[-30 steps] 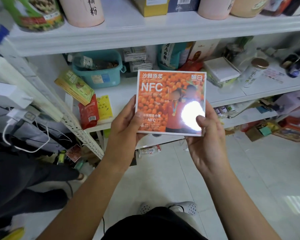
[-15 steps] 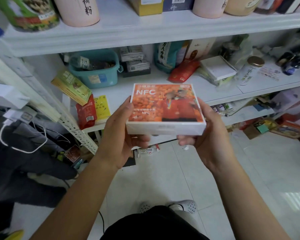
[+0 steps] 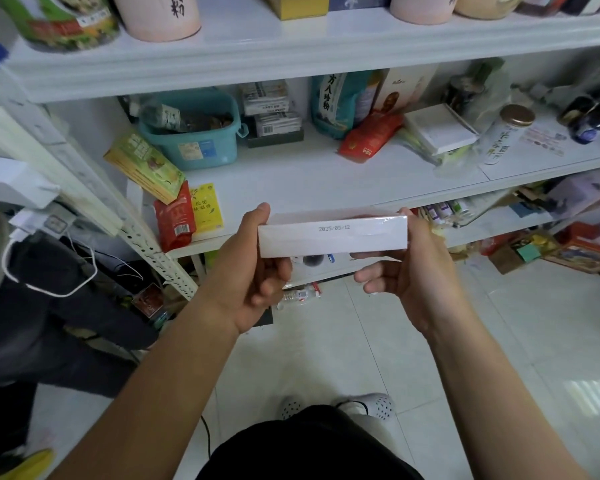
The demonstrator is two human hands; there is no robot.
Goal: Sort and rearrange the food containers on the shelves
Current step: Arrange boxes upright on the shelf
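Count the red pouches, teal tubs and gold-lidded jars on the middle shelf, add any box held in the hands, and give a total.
Red pouch: 2
Teal tub: 1
Gold-lidded jar: 1
Held white box: 1
Total: 5

I hold the flat box (image 3: 332,237) edge-on and level, its narrow white side facing me, stamped 2025/05/12 and glossy under clear wrap. My left hand (image 3: 253,268) grips its left end and my right hand (image 3: 413,271) its right end, just in front of the middle shelf (image 3: 326,181).
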